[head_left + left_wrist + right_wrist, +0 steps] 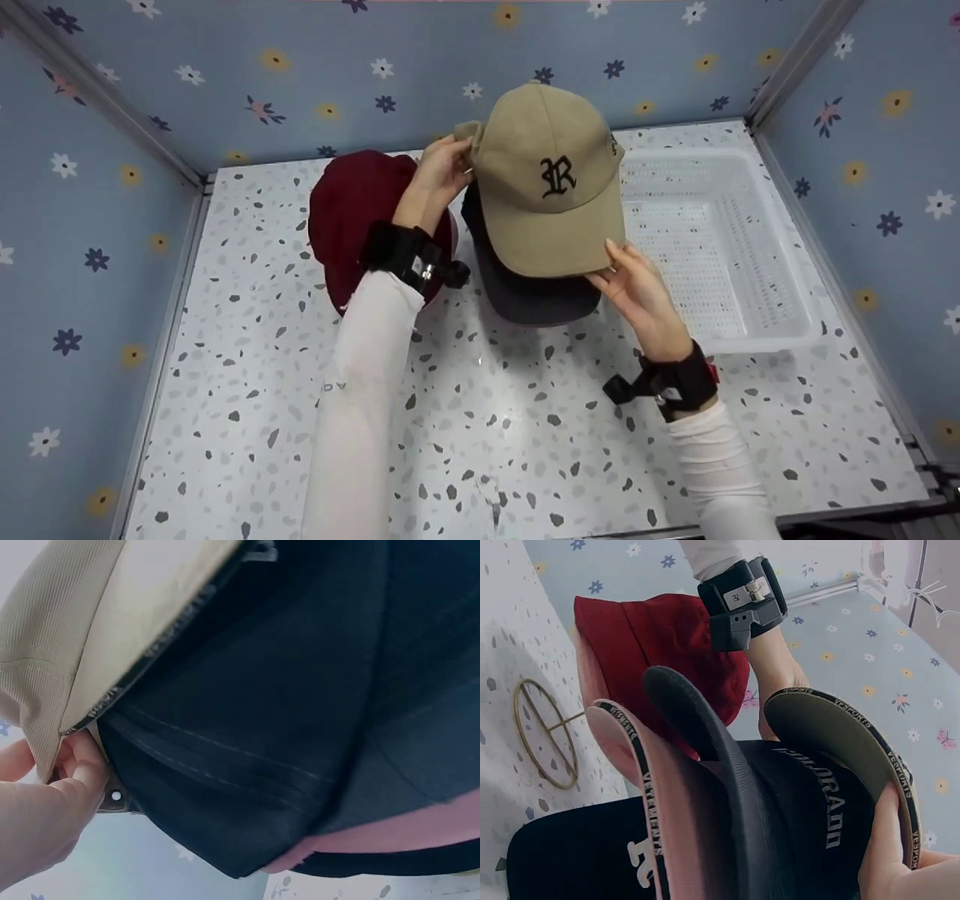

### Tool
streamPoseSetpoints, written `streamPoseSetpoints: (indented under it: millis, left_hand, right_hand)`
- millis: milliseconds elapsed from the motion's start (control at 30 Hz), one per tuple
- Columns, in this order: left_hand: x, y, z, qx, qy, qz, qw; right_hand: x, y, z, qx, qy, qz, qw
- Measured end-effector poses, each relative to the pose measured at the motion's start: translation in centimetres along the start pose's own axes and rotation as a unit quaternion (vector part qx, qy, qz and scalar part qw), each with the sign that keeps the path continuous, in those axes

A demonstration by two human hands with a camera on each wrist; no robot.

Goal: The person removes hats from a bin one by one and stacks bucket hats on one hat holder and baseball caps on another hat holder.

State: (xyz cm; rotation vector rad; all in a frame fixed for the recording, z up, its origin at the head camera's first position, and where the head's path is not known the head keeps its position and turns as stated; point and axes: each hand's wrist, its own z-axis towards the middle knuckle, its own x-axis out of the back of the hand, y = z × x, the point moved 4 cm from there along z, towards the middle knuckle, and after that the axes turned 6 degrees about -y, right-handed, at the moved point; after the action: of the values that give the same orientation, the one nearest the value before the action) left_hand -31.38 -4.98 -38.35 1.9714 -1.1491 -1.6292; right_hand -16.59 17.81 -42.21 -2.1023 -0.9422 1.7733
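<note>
A khaki baseball cap with a black letter on its front is tilted above a stack of other caps. My left hand pinches its back edge at the far left, and my right hand grips the brim's front right corner, thumb on top. Below it sits a dark cap, marked COLORADO in the right wrist view. Under that come a pink cap and a black cap with a white letter. Left of the stack, a maroon cap lies partly behind my left wrist.
A white perforated plastic basket stands on the right of the speckled table. A round metal stand base shows by the maroon cap in the right wrist view. Flowered panels enclose the back and sides.
</note>
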Motion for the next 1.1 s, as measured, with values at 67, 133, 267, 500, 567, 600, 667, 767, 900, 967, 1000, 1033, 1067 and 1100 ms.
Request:
streamPoseSetpoints:
  millis: [67,133,267,500,567,600,667,767,900,967,1000,1033,1067,1100]
  left_hand:
    - [0.3,-0.2,-0.2,0.008,0.008,0.005,0.9999]
    - [0.6,-0.4,-0.3,0.017,0.009,0.014,0.9997]
    - [1.2,-0.6,-0.4,0.029,0.019,0.035,0.9988]
    - [2.3,-0.9,-0.6,0.042,0.066,0.061,0.9951]
    - [2.5,-1.1,-0.6,0.047,0.077,0.074,0.9932]
    - [2.6,-1.2,-0.6,0.048,0.082,0.082,0.9921]
    - [2.7,-1.4,-0.6,0.048,0.092,0.097,0.9899]
    - [3.0,-1.8,-0.6,0.047,0.104,0.123,0.9859]
    - [3.3,-2.3,-0.6,0.043,0.123,0.171,0.9767]
    - [3.4,-2.6,-0.5,0.038,0.132,0.189,0.9724]
    - [3.4,-2.7,-0.5,0.035,0.135,0.196,0.9706]
    - [3.4,-2.7,-0.5,0.032,0.137,0.202,0.9692]
    - [3.4,-2.8,-0.5,0.029,0.140,0.205,0.9682]
    - [3.4,-2.9,-0.4,0.026,0.142,0.208,0.9675]
  right_hand:
    - [0.2,0.2,-0.2,-0.005,0.003,-0.002,1.000]
    - [0.3,0.4,-0.4,-0.009,0.005,-0.003,1.000]
    - [0.5,0.7,-0.8,-0.018,0.009,-0.017,1.000]
    - [0.9,0.9,-1.2,-0.045,0.052,-0.045,0.997]
    - [1.1,0.9,-1.2,-0.052,0.062,-0.061,0.995]
    - [1.2,0.9,-1.2,-0.055,0.067,-0.070,0.994]
    - [1.4,0.8,-1.2,-0.059,0.075,-0.089,0.991]
    - [1.6,0.8,-1.2,-0.056,0.083,-0.113,0.989]
    - [1.9,0.8,-1.1,-0.043,0.091,-0.123,0.987]
    - [2.1,0.9,-1.1,-0.040,0.094,-0.123,0.987]
    - [2.1,0.9,-1.1,-0.039,0.096,-0.126,0.987]
    - [2.2,0.9,-1.1,-0.040,0.096,-0.130,0.986]
    - [2.2,1.0,-1.1,-0.039,0.099,-0.134,0.985]
    - [2.3,1.1,-1.1,-0.040,0.099,-0.137,0.985]
